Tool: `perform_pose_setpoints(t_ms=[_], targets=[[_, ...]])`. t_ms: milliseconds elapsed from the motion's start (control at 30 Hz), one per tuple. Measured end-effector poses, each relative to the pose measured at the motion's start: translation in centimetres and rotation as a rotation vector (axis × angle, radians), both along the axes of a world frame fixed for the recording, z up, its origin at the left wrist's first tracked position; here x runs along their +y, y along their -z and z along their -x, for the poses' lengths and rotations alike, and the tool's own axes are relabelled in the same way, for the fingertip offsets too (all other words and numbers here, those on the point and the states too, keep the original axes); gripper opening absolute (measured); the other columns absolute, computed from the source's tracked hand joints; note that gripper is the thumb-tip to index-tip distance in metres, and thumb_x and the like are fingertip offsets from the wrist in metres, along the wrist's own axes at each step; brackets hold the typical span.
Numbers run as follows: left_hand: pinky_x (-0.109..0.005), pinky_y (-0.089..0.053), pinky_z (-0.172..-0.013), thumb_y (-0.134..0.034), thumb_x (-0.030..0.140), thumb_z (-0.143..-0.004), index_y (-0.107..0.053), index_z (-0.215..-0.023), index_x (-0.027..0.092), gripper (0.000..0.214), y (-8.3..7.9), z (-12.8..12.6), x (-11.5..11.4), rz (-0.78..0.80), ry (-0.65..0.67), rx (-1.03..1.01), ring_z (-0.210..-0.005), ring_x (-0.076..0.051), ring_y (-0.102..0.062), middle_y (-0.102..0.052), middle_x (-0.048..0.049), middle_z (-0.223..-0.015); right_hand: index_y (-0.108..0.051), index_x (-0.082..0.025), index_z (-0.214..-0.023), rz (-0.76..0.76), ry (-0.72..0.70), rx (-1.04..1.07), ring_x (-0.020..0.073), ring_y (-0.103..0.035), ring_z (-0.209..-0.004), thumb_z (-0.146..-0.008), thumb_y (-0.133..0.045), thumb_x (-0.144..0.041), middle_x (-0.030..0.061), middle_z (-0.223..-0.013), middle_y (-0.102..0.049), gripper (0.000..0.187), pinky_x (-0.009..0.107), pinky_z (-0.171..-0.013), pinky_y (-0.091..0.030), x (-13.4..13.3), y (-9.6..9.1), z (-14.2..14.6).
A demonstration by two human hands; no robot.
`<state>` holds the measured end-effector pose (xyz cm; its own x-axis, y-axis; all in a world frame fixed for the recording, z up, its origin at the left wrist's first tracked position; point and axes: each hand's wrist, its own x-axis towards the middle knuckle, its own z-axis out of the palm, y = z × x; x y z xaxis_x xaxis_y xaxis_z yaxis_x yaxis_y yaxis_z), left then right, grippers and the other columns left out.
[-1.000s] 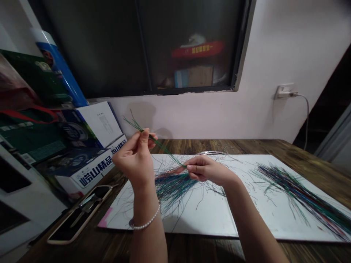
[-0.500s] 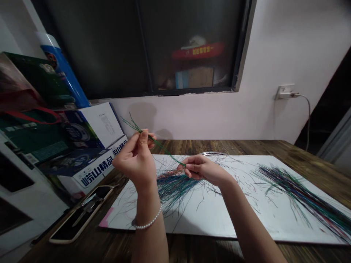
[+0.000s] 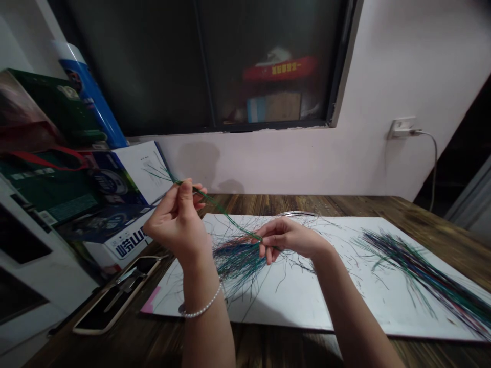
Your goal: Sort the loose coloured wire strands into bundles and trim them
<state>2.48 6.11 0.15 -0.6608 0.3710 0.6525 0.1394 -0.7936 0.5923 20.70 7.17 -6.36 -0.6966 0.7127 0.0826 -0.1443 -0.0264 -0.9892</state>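
On the white sheet (image 3: 303, 306), hands (image 3: 178, 222) (image 3: 291, 239) partly hide the green strands (image 3: 233, 263).

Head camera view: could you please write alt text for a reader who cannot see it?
A left hand and right hand hold thin green strands between them above a tangled multicoloured clump on a white board on a wooden table. A second strand bundle lies to the right.

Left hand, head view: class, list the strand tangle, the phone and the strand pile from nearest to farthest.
From the left hand:
1. Strand tangle, just to its right on the white board.
2. Phone, down to its left on the table.
3. Strand pile, at the board's far right.
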Motion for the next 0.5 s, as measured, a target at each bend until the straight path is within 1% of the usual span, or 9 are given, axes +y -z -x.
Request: perform_pose_setpoints(t_ms=[133,300,433,500], targets=[[-0.017,-0.043,-0.046,-0.067,0.029,-0.074,-0.072,-0.077,0.019,0.012,0.0,0.9,0.4,-0.003,-0.014,-0.08,-0.053,-0.008,-0.059,-0.066,0.0,-0.066,-0.067,-0.008,-0.088,-0.003,-0.004,0.045,0.012,-0.068,-0.059,-0.079,-0.067,-0.021,0.0066,-0.072,-0.071,0.016,0.022,-0.056,-0.056,-0.7,-0.7,-0.3],[-0.015,-0.04,-0.042,-0.068,0.028,-0.071,-0.07,-0.073,0.02,0.008,-0.2,1.4,0.3,0.002,0.076,-0.208,-0.051,-0.006,-0.055,-0.063,0.0015,-0.063,-0.069,-0.01,-0.093,-0.023,0.031,0.009,0.0113,-0.069,-0.058,-0.077,-0.068,-0.017,0.005,-0.073,-0.071,0.018,0.02,-0.055,-0.056,-1.6,-1.5,-0.3],[-0.014,-0.039,-0.043,-0.069,0.024,-0.07,-0.071,-0.071,0.023,0.002,-0.5,1.5,0.0,-0.002,0.137,-0.271,-0.054,-0.006,-0.056,-0.064,0.0015,-0.064,-0.071,-0.01,-0.088,-0.009,0.046,-0.015,0.0126,-0.07,-0.062,-0.072,-0.072,-0.015,0.0047,-0.073,-0.072,0.017,0.021,-0.058,-0.057,-1.7,-1.6,-0.3],[-0.014,-0.038,-0.043,-0.069,0.023,-0.07,-0.071,-0.07,0.024,0.002,-0.6,1.5,0.0,0.001,0.154,-0.287,-0.055,-0.006,-0.056,-0.064,0.0018,-0.065,-0.072,-0.01,-0.087,0.0,0.05,-0.005,0.0139,-0.071,-0.063,-0.069,-0.074,-0.013,0.0046,-0.072,-0.073,0.018,0.022,-0.059,-0.058,-1.6,-1.5,-0.4]])
